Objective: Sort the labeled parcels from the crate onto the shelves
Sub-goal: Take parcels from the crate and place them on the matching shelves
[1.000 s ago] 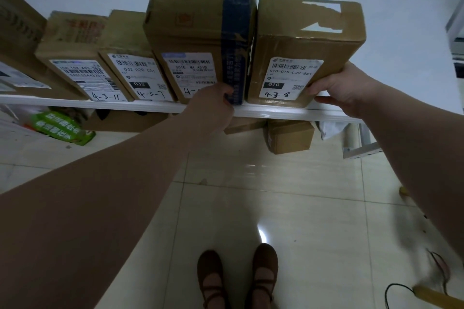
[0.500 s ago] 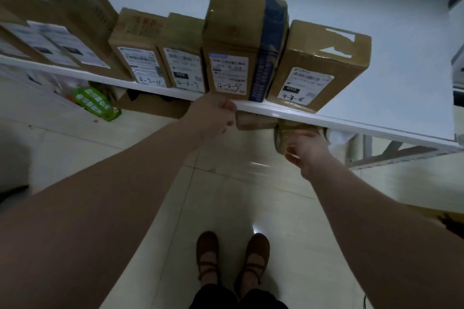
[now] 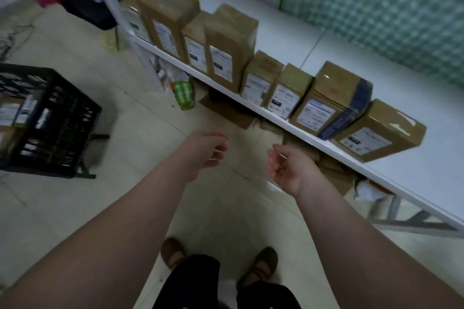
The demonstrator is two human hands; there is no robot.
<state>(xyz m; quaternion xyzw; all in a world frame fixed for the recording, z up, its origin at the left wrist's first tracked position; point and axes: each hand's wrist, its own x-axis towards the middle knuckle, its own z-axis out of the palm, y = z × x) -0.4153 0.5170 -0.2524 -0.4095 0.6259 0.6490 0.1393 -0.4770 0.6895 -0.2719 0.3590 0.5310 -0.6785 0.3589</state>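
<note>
8 parcels (image 3: 231,40) on 1 shelf (image 3: 276,32), 1 blk crate (image 3: 62,118), 1 green pkt (image 3: 184,94), 2 shoes (image 3: 173,251).

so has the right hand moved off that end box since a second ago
Yes. The right hand has let go of the end box and dropped down below the shelf edge. It now hangs empty over the floor.

A shelf (image 3: 414,173) runs from 11 o'clock to 4 o'clock, with a row of parcels (image 3: 231,40) standing along its front edge. At 9 o'clock a crate (image 3: 62,118) sits on the floor (image 3: 140,133) — other parcels (image 3: 10,113) inside. Loose boxes (image 3: 336,178) lie under the shelf.
</note>
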